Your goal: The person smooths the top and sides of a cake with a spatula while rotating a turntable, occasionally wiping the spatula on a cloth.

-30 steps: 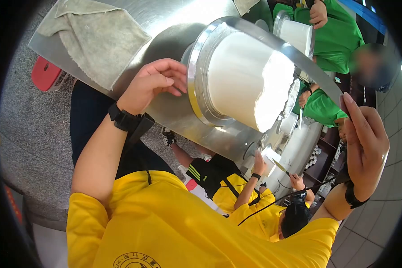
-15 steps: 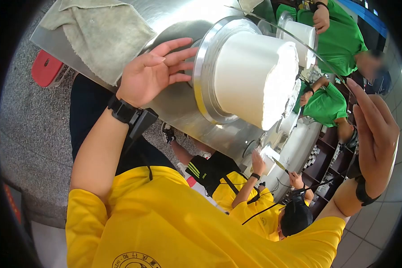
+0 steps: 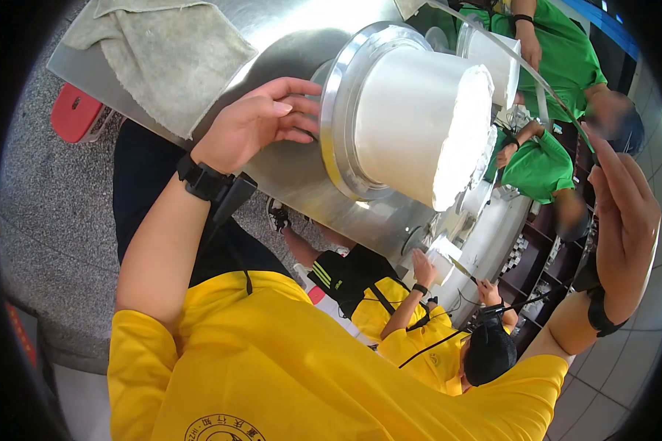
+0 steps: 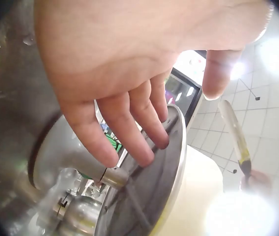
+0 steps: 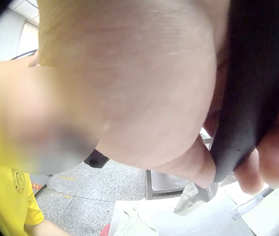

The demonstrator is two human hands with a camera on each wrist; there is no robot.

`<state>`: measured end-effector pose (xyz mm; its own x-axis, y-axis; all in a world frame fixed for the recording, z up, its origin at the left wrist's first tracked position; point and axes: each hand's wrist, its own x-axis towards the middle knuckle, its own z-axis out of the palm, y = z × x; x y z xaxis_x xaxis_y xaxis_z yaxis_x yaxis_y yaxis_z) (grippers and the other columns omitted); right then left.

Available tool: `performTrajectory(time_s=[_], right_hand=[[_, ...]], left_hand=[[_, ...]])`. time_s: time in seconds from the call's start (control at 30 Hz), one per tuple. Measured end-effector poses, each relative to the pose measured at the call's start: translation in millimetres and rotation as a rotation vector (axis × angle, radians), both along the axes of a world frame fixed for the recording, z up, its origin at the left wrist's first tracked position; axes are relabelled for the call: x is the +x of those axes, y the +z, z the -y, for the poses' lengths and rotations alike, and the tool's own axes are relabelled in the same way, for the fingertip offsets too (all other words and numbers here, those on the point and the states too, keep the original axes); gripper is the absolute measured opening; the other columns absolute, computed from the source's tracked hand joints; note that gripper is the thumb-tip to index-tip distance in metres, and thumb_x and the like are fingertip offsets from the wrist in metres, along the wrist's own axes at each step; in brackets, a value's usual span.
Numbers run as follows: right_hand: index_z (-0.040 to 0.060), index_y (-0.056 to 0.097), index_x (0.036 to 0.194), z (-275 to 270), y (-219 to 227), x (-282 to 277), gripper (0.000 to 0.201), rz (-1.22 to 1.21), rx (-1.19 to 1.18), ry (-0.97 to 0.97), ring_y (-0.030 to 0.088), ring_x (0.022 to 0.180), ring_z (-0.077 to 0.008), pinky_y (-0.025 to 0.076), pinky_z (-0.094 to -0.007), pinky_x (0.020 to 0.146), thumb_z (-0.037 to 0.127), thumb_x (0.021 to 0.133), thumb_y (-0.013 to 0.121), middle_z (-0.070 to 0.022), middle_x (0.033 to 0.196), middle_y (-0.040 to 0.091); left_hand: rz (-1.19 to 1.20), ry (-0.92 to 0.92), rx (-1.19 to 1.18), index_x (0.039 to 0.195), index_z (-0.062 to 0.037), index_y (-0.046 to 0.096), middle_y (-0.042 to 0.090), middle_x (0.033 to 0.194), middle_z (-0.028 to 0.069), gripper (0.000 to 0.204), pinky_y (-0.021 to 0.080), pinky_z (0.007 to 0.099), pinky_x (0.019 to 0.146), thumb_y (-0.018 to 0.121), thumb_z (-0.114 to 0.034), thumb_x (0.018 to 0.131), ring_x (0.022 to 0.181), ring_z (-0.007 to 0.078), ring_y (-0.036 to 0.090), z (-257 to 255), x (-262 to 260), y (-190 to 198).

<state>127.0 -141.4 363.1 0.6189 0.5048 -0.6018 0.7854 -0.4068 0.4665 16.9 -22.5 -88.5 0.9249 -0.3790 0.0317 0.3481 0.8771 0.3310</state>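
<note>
A tall cake (image 3: pixel 401 121) coated in smooth white cream stands on a metal cake turntable (image 3: pixel 332 110). Its top rim of cream is ragged. My left hand (image 3: pixel 254 125) is at the turntable's near side, fingers loosely bent; in the left wrist view the fingertips (image 4: pixel 144 155) lie against the plate's underside. My right hand (image 3: pixel 625 213) grips a long palette knife by its black handle (image 5: pixel 250 73), raised to the right of the cake. The knife's thin metal blade (image 3: pixel 507 53) reaches across above the cake, seen nearly edge-on in the head view.
A beige cloth (image 3: pixel 165 62) lies on the steel table (image 3: pixel 287 173). Beyond the cake, people in green shirts (image 3: pixel 544 165) and a person in yellow (image 3: pixel 412 331) work at further cakes. A red stool (image 3: pixel 75 112) stands on the floor at left.
The blade has turned from flat-on to nearly edge-on, and my right hand has shifted outward to the right. My left fingers spread wide, then bent in again beside the turntable.
</note>
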Motion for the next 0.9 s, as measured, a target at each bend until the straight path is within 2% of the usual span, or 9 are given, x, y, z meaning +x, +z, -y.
performTrajectory(time_s=[0.23, 0.3, 0.43, 0.5, 0.63, 0.7, 0.73, 0.8, 0.9], right_hand=[[0.0071, 0.061, 0.139, 5, -2, 1, 0.035, 0.002, 0.018, -0.038, 0.067, 0.090, -0.0188, 0.050, -0.0215, 0.072, 0.004, 0.106, 0.050, -0.0128, 0.109, 0.067], [0.0068, 0.061, 0.139, 8, -3, 1, 0.035, 0.010, 0.050, 0.041, 0.067, 0.090, -0.0192, 0.049, -0.0217, 0.071, 0.004, 0.106, 0.051, -0.0124, 0.106, 0.066], [0.0071, 0.062, 0.139, 9, -4, 2, 0.035, 0.028, 0.031, 0.034, 0.067, 0.090, -0.0198, 0.049, -0.0217, 0.072, 0.004, 0.106, 0.051, -0.0126, 0.106, 0.065], [0.0084, 0.062, 0.138, 5, -6, 1, 0.035, 0.035, -0.001, -0.012, 0.067, 0.092, -0.0212, 0.051, -0.0227, 0.074, 0.003, 0.105, 0.052, -0.0132, 0.107, 0.066], [0.0090, 0.063, 0.138, 9, -9, 4, 0.037, 0.052, 0.017, 0.059, 0.068, 0.095, -0.0226, 0.053, -0.0238, 0.080, -0.001, 0.104, 0.052, -0.0136, 0.108, 0.066], [0.0103, 0.063, 0.137, 12, -9, 5, 0.040, 0.067, 0.033, 0.057, 0.069, 0.098, -0.0237, 0.054, -0.0250, 0.084, -0.004, 0.102, 0.052, -0.0133, 0.108, 0.065], [0.0103, 0.063, 0.137, 12, -10, 5, 0.040, 0.068, 0.033, 0.060, 0.069, 0.098, -0.0237, 0.054, -0.0250, 0.084, -0.004, 0.102, 0.052, -0.0133, 0.108, 0.065], [0.0116, 0.063, 0.137, 11, -11, 5, 0.041, 0.097, 0.035, 0.043, 0.070, 0.099, -0.0241, 0.055, -0.0251, 0.086, -0.006, 0.101, 0.053, -0.0129, 0.110, 0.065], [0.0139, 0.063, 0.138, 7, -13, 3, 0.045, 0.121, -0.008, 0.084, 0.069, 0.096, -0.0244, 0.055, -0.0257, 0.083, -0.008, 0.099, 0.055, -0.0125, 0.108, 0.064]], left_hand=[[0.047, -0.007, 0.025, 0.143, -0.0011, 0.049, 0.063, 0.130, 0.0129, 0.060, 0.048, 0.0374, 0.104, 0.057, -0.037, 0.096, 0.119, 0.0223, 0.062, 3, 0, -4], [0.047, -0.008, 0.032, 0.144, -0.0009, 0.048, 0.063, 0.131, 0.0132, 0.061, 0.048, 0.0371, 0.104, 0.057, -0.038, 0.096, 0.119, 0.0224, 0.062, 4, -1, -2], [0.064, 0.002, 0.038, 0.144, -0.0004, 0.049, 0.064, 0.130, 0.0135, 0.061, 0.047, 0.0368, 0.104, 0.057, -0.038, 0.096, 0.119, 0.0227, 0.062, 4, -1, -3], [0.052, 0.026, -0.011, 0.140, 0.0020, 0.054, 0.067, 0.124, 0.0128, 0.053, 0.049, 0.0351, 0.102, 0.054, -0.027, 0.096, 0.114, 0.0209, 0.064, 3, -1, -1], [0.052, 0.036, -0.016, 0.138, 0.0020, 0.056, 0.068, 0.120, 0.0111, 0.050, 0.049, 0.0342, 0.101, 0.054, -0.026, 0.096, 0.110, 0.0196, 0.065, 4, -1, 1], [0.042, 0.028, 0.045, 0.128, 0.0002, 0.061, 0.069, 0.112, 0.0102, 0.048, 0.049, 0.0334, 0.097, 0.060, -0.032, 0.093, 0.104, 0.0199, 0.065, 6, -1, 0], [0.043, 0.031, 0.044, 0.128, 0.0002, 0.061, 0.069, 0.112, 0.0102, 0.048, 0.049, 0.0334, 0.097, 0.060, -0.032, 0.093, 0.104, 0.0199, 0.065, 5, -2, 0], [0.102, 0.008, 0.222, 0.113, -0.0013, 0.067, 0.072, 0.104, 0.0088, 0.031, 0.050, 0.0314, 0.094, 0.062, -0.026, 0.096, 0.099, 0.0177, 0.067, 6, 0, 1], [0.077, -0.086, 0.250, 0.104, -0.0023, 0.072, 0.074, 0.097, 0.0065, 0.022, 0.051, 0.0286, 0.093, 0.065, -0.022, 0.098, 0.095, 0.0144, 0.068, 12, -4, 4]])
